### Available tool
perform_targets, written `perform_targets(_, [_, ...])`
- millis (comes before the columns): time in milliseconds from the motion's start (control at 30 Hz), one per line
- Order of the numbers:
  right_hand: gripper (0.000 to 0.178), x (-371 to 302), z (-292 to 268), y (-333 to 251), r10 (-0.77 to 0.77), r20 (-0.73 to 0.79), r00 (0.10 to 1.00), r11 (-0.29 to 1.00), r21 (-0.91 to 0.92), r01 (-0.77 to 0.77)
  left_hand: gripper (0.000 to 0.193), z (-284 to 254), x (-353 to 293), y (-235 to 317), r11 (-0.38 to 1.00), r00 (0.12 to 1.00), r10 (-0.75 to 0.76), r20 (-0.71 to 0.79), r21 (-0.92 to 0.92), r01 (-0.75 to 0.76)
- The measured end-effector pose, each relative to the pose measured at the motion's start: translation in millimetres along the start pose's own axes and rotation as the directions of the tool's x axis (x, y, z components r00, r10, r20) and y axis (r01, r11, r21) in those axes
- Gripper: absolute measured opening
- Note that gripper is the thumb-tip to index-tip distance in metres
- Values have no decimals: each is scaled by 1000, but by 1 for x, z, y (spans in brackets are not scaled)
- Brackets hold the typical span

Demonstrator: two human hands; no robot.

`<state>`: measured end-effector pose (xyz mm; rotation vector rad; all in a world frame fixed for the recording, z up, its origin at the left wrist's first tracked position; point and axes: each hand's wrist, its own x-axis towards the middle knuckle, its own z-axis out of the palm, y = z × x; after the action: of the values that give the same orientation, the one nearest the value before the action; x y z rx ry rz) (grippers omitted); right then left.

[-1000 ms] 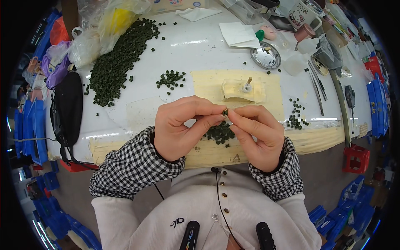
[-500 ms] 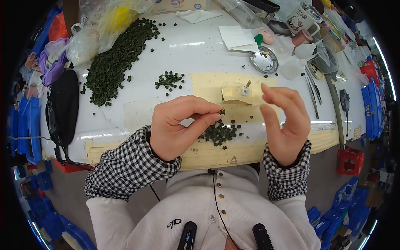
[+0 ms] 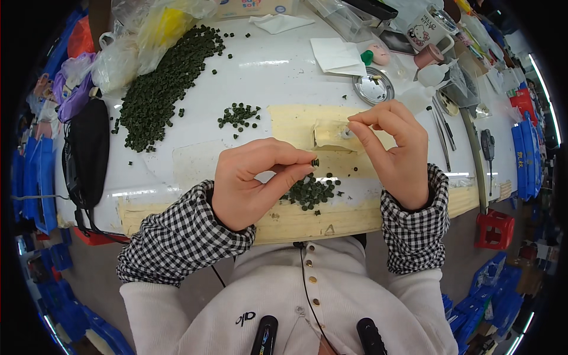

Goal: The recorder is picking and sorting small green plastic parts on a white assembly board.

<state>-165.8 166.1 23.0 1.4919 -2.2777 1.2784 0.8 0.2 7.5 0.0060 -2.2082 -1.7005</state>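
My left hand (image 3: 245, 183) pinches a small dark green spool-shaped piece (image 3: 315, 163) between thumb and forefinger. Below that lies a loose cluster of similar dark green pieces (image 3: 310, 192). My right hand (image 3: 393, 151) is closed, its thumb and forefinger meeting at the top of a small white pot (image 3: 346, 134). A thin brown stick stood in this pot; the fingertips now cover it, and they appear to grip it. The pot sits at a cream-coloured block (image 3: 328, 136) on yellowish tape on the table.
A big heap of dark green pieces (image 3: 163, 89) lies at the left, a smaller group (image 3: 238, 115) nearer the middle. Tweezers (image 3: 439, 139), a round metal dish (image 3: 374, 87), white tissue (image 3: 337, 56) and a mug (image 3: 430, 29) are at the right. A black pouch (image 3: 90, 154) lies far left.
My right hand has moved up to the pot, and its open thumb and fingers have come together over the stick. The left hand stays nearly still with its green piece.
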Motion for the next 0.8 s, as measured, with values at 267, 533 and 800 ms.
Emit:
perform_targets(267, [9,-7,-8,-29,-96,-79,992,942,316,116,18,1,1,-1,999,1000,-13,5,-31,13])
perform_targets(533, [16,-12,6,-29,-37,204,978,874,481,-67,18,1,2,0,1000,1000,-13,13,-9,14])
perform_targets(800, [10,-14,15,-28,-27,70,997,831,556,-17,19,0,2,3,1000,1000,-13,24,-15,13])
